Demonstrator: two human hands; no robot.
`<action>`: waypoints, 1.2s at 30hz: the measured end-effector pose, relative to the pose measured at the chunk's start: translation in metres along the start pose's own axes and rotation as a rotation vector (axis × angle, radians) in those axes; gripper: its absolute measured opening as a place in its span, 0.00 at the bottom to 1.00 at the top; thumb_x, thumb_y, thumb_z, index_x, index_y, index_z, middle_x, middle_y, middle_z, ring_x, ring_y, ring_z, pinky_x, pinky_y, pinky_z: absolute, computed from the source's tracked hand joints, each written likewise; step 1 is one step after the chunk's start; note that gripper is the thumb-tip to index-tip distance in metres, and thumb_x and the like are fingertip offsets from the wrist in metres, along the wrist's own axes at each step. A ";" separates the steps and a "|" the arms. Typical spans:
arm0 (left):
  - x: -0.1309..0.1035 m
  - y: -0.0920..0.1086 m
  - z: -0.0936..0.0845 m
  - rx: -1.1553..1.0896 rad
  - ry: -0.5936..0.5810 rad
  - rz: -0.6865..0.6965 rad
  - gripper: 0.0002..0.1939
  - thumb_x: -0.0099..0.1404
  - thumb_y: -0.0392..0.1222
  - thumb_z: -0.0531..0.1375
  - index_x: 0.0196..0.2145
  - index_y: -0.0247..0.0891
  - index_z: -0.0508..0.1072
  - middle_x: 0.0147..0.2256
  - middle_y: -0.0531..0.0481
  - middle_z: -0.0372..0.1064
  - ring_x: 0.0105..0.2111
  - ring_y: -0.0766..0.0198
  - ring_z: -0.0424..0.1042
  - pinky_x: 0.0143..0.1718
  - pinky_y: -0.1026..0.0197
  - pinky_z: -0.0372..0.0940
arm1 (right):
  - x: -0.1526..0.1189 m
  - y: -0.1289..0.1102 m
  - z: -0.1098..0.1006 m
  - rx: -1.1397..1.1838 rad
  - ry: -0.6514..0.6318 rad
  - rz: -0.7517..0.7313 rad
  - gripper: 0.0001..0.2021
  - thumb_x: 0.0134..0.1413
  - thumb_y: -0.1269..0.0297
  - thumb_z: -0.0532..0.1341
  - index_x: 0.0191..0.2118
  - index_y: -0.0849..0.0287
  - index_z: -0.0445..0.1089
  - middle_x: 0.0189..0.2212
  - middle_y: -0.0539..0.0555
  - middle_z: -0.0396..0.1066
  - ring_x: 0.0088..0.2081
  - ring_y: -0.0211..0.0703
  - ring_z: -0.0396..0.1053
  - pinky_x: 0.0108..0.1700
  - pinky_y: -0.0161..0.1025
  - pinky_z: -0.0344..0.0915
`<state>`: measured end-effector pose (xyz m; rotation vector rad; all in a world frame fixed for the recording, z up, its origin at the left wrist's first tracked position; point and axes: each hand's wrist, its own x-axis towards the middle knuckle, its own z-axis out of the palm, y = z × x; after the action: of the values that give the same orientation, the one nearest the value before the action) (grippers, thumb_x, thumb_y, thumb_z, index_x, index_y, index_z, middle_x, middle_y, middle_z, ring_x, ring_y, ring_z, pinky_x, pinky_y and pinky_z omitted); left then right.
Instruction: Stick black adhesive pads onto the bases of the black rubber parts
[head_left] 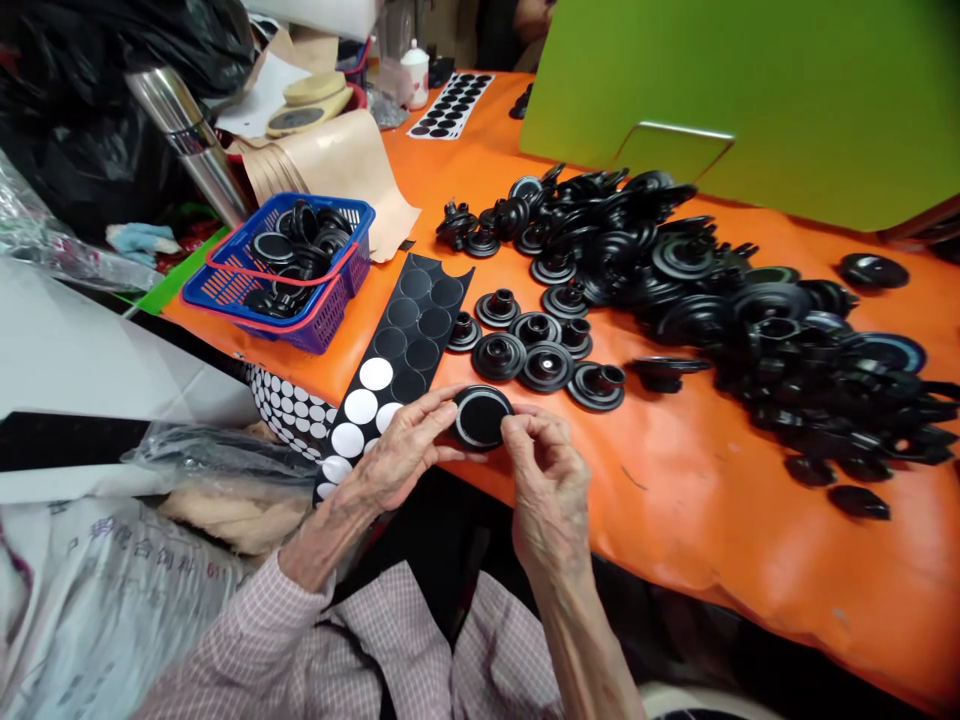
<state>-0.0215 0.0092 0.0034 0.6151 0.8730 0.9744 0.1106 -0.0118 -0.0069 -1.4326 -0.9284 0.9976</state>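
Note:
Between my two hands, just over the table's front edge, is a round black plastic knob-like disc point(482, 418) with its flat face up and a pale ring around the rim. My left hand point(409, 445) is closed on its left side, thumb on the edge. At the right edge, the thumb and fingers of my right hand point(547, 465) are pinched on the disc's rim. A black sticker sheet point(411, 320) lies to the left; white circles show on its near part. Several similar black discs point(499, 355) stand stem-up just beyond my hands.
A large heap of black discs point(697, 290) covers the right of the orange table point(675, 510). At the left is a blue and purple basket point(345, 285) of discs. A steel flask point(187, 140) leans behind it. A green board point(750, 90) stands at the back.

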 end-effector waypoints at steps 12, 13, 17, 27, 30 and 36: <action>-0.001 -0.002 0.001 0.080 0.065 0.047 0.19 0.56 0.43 0.67 0.45 0.36 0.72 0.45 0.44 0.71 0.41 0.56 0.74 0.39 0.51 0.74 | -0.004 0.010 0.011 -0.074 0.050 -0.070 0.12 0.55 0.53 0.58 0.31 0.58 0.64 0.41 0.57 0.63 0.38 0.44 0.67 0.28 0.39 0.71; -0.001 -0.003 0.001 0.082 0.075 0.050 0.20 0.55 0.43 0.68 0.45 0.36 0.71 0.44 0.45 0.71 0.41 0.57 0.74 0.38 0.52 0.74 | -0.004 0.011 0.012 -0.080 0.050 -0.080 0.12 0.56 0.53 0.58 0.31 0.57 0.64 0.41 0.57 0.63 0.38 0.44 0.67 0.28 0.39 0.71; -0.001 -0.003 0.001 0.096 0.109 0.062 0.22 0.53 0.44 0.68 0.44 0.35 0.70 0.42 0.45 0.72 0.39 0.58 0.74 0.36 0.55 0.75 | -0.004 0.014 0.014 -0.208 0.086 -0.184 0.10 0.57 0.55 0.56 0.32 0.57 0.63 0.38 0.56 0.65 0.40 0.46 0.67 0.36 0.45 0.71; -0.010 -0.005 -0.004 0.094 0.112 0.164 0.17 0.60 0.44 0.63 0.46 0.38 0.69 0.42 0.48 0.69 0.37 0.63 0.74 0.35 0.61 0.74 | 0.000 0.006 0.013 -0.035 -0.002 0.023 0.18 0.48 0.50 0.65 0.38 0.57 0.66 0.35 0.55 0.70 0.35 0.44 0.69 0.36 0.42 0.70; -0.010 0.015 -0.014 0.223 0.127 0.229 0.19 0.62 0.47 0.61 0.49 0.38 0.68 0.46 0.45 0.68 0.34 0.64 0.75 0.33 0.62 0.74 | 0.018 -0.011 0.024 0.036 -0.274 0.093 0.18 0.44 0.48 0.67 0.30 0.59 0.69 0.27 0.52 0.71 0.29 0.42 0.69 0.31 0.39 0.68; -0.005 0.124 -0.051 0.583 0.367 0.491 0.26 0.61 0.48 0.62 0.54 0.35 0.67 0.42 0.42 0.72 0.29 0.64 0.74 0.29 0.62 0.72 | 0.063 -0.064 0.127 0.321 -0.564 -0.040 0.18 0.43 0.50 0.68 0.27 0.60 0.67 0.19 0.47 0.65 0.22 0.33 0.63 0.26 0.32 0.63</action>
<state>-0.1213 0.0628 0.0748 1.2105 1.3919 1.3053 0.0119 0.0952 0.0465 -0.8702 -1.1275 1.4849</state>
